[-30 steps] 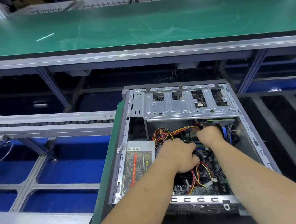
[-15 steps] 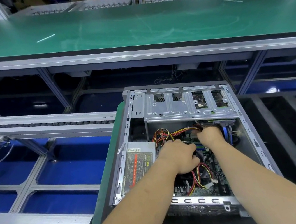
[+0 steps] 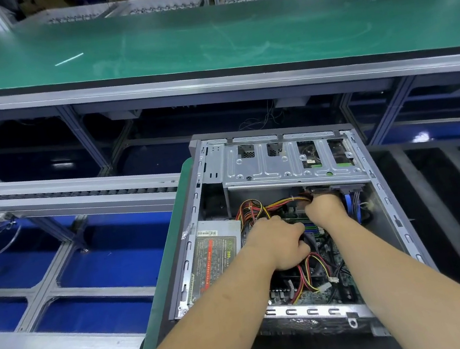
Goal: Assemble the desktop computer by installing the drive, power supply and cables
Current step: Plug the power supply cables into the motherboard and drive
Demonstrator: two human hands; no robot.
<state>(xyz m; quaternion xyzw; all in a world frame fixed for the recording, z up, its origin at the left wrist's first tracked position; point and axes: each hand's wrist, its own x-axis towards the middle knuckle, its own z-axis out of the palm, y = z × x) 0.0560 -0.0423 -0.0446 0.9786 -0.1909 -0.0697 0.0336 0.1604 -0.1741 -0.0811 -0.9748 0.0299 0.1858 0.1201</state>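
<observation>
Open computer case (image 3: 288, 225) lies on its side on a green mat (image 3: 161, 286), near centre. Power supply (image 3: 215, 259) in its left half. Left hand (image 3: 279, 244) curled around cables (image 3: 276, 204) mid-case. Right hand (image 3: 325, 208) under drive cage (image 3: 288, 160); its grip cannot be made out.

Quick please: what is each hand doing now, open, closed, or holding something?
Left hand: fingers curled down among the red, yellow and black power cables; whether it holds any cannot be told.
Right hand: fingers hidden under the grey metal drive cage; cannot be told.
</observation>
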